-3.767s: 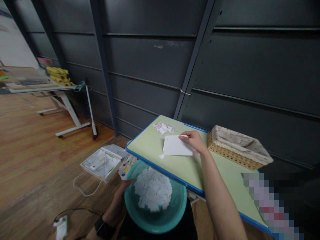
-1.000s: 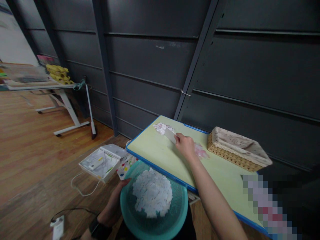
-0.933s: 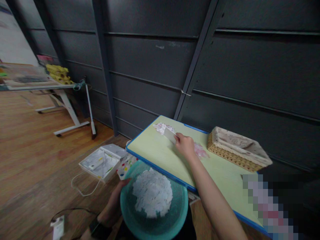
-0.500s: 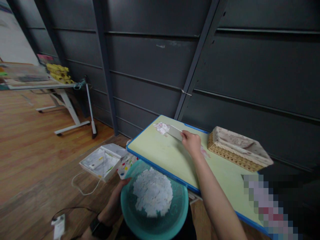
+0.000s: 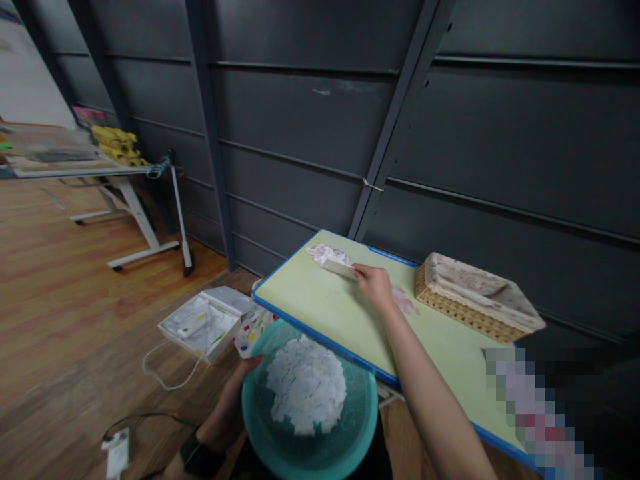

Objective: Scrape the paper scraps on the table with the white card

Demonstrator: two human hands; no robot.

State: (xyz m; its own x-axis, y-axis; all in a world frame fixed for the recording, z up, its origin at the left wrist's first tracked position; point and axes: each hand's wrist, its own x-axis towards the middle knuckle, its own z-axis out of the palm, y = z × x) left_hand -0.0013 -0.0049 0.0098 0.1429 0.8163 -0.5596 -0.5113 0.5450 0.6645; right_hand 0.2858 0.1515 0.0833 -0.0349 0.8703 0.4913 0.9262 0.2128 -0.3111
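Observation:
My left hand point(image 5: 239, 393) is closed on the left rim of a green plastic colander point(image 5: 361, 427), tucked below the table's front edge. Inside it lies a heap of small white paper scraps point(image 5: 306, 387). Out over the pale green tabletop point(image 5: 300, 293), my right hand point(image 5: 374, 283) is closed around one end of a flat pale card point(image 5: 340, 268). The card's far end is beside a small pile of white scraps point(image 5: 325, 253) near the table's far left corner. Between my right wrist and the basket is a pinkish smear or thin scrap point(image 5: 404, 301).
A woven basket with a cloth lining point(image 5: 470, 313) stands on the table's right side. An open white box point(image 5: 200, 327) and a power strip point(image 5: 118, 453) lie on the floor at left. Dark wall panels point(image 5: 300, 113) rise behind the table.
My right hand has shifted slightly left, and the card has tilted so that its face looks narrower. My left hand and the colander stay where they were.

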